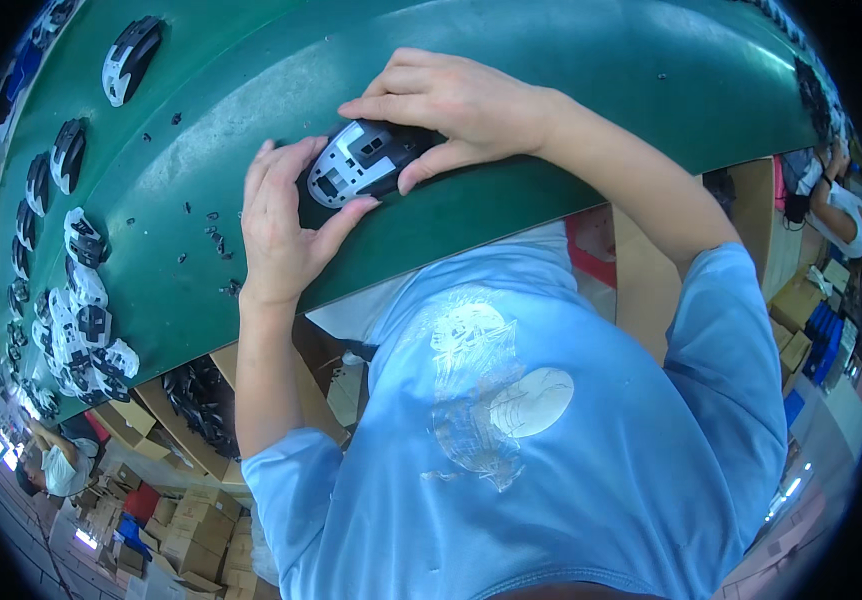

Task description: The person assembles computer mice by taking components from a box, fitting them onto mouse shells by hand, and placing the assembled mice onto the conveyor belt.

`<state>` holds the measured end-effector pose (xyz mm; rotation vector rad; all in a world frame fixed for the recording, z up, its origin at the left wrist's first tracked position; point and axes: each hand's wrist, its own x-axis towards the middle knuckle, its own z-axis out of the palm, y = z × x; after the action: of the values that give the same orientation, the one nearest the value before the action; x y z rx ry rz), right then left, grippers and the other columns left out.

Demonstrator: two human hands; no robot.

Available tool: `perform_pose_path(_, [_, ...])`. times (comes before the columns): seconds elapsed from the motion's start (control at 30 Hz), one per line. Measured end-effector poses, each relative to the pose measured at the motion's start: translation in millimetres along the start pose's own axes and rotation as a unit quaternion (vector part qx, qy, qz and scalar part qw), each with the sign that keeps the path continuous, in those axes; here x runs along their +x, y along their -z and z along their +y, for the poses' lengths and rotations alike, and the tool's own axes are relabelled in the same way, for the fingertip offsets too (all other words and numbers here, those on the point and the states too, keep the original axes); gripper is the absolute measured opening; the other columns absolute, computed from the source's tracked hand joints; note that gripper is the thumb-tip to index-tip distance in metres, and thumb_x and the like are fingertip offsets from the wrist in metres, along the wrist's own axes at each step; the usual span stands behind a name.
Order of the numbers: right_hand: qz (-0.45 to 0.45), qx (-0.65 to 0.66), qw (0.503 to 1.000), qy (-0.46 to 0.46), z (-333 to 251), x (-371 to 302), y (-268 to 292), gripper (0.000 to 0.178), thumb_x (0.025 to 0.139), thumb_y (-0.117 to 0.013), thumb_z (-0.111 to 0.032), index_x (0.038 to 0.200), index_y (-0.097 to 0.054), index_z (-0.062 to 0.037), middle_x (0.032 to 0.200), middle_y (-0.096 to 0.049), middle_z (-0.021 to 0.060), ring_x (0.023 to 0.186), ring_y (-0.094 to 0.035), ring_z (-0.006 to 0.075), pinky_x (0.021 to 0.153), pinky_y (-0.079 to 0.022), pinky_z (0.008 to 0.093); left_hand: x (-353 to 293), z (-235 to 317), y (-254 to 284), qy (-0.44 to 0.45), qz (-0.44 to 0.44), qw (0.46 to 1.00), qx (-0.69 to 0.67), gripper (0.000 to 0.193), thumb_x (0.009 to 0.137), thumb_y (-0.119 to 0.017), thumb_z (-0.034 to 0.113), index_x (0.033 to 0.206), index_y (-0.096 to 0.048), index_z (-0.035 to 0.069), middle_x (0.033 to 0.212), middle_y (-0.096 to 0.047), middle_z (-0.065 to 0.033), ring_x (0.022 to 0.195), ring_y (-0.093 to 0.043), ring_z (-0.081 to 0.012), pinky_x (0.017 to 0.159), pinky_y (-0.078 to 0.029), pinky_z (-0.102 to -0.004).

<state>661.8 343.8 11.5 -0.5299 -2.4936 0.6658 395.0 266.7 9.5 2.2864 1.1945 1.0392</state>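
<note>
Step, as judged: fitting or checking shell (363,160) on belt (571,70), near its front edge. Left hand (281,215) cupped round shell's near end, thumb pressing; right hand (451,105) clamped over far end. Next move likely needs firm, even squeeze, shell kept flat. More shells (86,330) clustered at belt's left. Brown cartons (201,530) stacked below; carton of dark parts (196,405) under belt edge. Labels unreadable.
</note>
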Motion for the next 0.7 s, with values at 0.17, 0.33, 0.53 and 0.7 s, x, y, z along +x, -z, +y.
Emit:
perform_pose_path(0.17, [0.001, 0.0, 1.0, 0.0, -4.5, 1.2, 5.9, 0.07, 0.078, -0.08, -0.049, 0.129, -0.064, -0.0042, 0.109, -0.068, 0.0121, 0.102, -0.062, 0.0329, 0.089, -0.052, 0.042, 6.7, 24.5, 9.0, 0.027, -0.05, 0.987, 0.151, 0.066, 0.07, -0.091, 0.039, 0.12, -0.066, 0.005, 0.113, -0.071, -0.0079, 0.096, -0.059, -0.0271, 0.097, -0.039, -0.0424])
perform_pose_path(0.33, [0.038, 0.01, 0.999, -0.025, -2.6, -20.3, -0.3, 0.074, 0.078, -0.081, -0.048, 0.135, -0.062, -0.0044, 0.124, -0.066, 0.0127, 0.102, -0.062, 0.0324, 0.089, -0.053, 0.0438, 16.9, 15.8, 2.1, -0.01, -0.075, 0.988, 0.135, 0.064, 0.068, -0.091, 0.032, 0.12, -0.067, 0.004, 0.11, -0.07, -0.0099, 0.095, -0.059, -0.0288, 0.093, -0.039, -0.0418])
perform_pose_path(0.53, [0.343, 0.049, 0.938, -0.027, -72.8, -90.5, 27.8, 0.05, 0.087, -0.081, -0.033, 0.126, -0.068, -0.0054, 0.123, -0.067, 0.0101, 0.096, -0.064, 0.0283, 0.082, -0.053, 0.0395, 140.8, -65.7, 47.1, 0.017, -0.023, 0.964, 0.263, 0.057, 0.083, -0.084, 0.032, 0.126, -0.065, -0.001, 0.128, -0.067, -0.0215, 0.121, -0.061, -0.0379, 0.103, -0.043, -0.0471])
perform_pose_path(0.7, [0.409, -0.182, 0.885, -0.131, -84.8, -214.1, 57.8, 0.018, 0.088, -0.08, -0.023, 0.101, -0.078, -0.01, 0.094, -0.074, 0.0015, 0.077, -0.065, 0.0216, 0.068, -0.051, 0.0341, 276.6, -27.6, -54.3, -0.268, -0.083, 0.928, 0.247, 0.061, 0.092, -0.075, 0.023, 0.146, -0.052, 0.007, 0.152, -0.048, -0.022, 0.139, -0.047, -0.0377, 0.114, -0.036, -0.0499])
